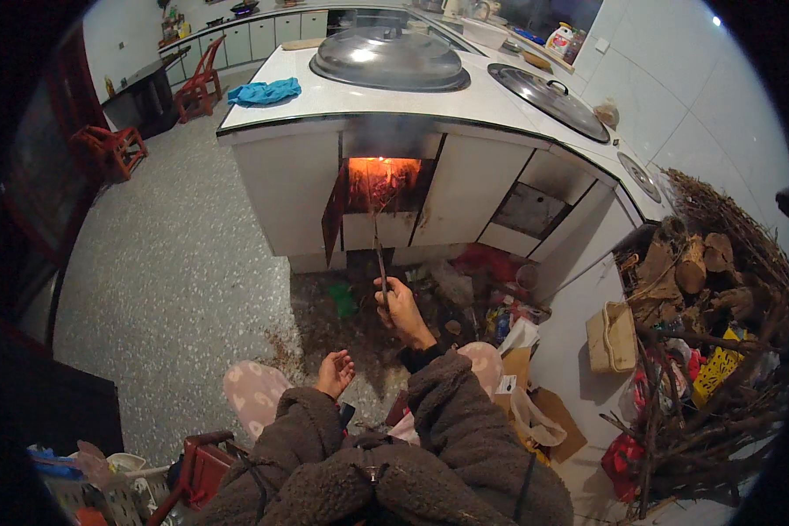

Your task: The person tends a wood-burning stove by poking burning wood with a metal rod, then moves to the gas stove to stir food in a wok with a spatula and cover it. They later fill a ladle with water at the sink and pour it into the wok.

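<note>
Sensibly, my right grip (399, 313) clasps the stick (379, 250) by its near end, likely because of the fire (382, 178), my left hand (334, 374) loosely uncurled.

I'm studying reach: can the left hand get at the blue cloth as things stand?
Probably not without leaning or moving closer: the empty left hand is low, while the blue cloth lies well beyond it, up on the stove counter, though nothing covers the cloth.
</note>
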The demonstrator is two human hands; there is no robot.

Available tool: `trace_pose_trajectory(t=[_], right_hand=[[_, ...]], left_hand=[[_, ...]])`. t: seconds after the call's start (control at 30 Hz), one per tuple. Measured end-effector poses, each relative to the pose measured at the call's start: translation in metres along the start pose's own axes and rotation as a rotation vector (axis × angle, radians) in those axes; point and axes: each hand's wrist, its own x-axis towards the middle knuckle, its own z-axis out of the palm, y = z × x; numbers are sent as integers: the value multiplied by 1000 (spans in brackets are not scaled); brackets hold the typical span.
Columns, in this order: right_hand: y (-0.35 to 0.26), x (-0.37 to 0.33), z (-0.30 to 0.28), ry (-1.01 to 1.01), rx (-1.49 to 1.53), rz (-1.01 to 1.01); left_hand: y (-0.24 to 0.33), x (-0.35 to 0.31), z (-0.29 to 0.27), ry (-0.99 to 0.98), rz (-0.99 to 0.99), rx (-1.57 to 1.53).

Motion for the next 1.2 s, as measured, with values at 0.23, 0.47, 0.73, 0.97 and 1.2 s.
trace_pose_trajectory(t=[0.23, 0.47, 0.73, 0.97, 1.2], right_hand=[[-3, -9, 8, 28, 57, 52], [-9, -25, 10, -21, 227, 71], [-12, -34, 13, -15, 207, 81], [-10, -34, 16, 56, 92, 77], [-10, -4, 2, 67, 32, 94]], left_hand=[[-6, -4, -11, 7, -2, 51], [-10, -6, -20, -8, 32, 60], [-10, -2, -24, 5, -2, 39], [-12, -8, -21, -8, 25, 49], [-10, 0, -23, -47, -17, 43]])
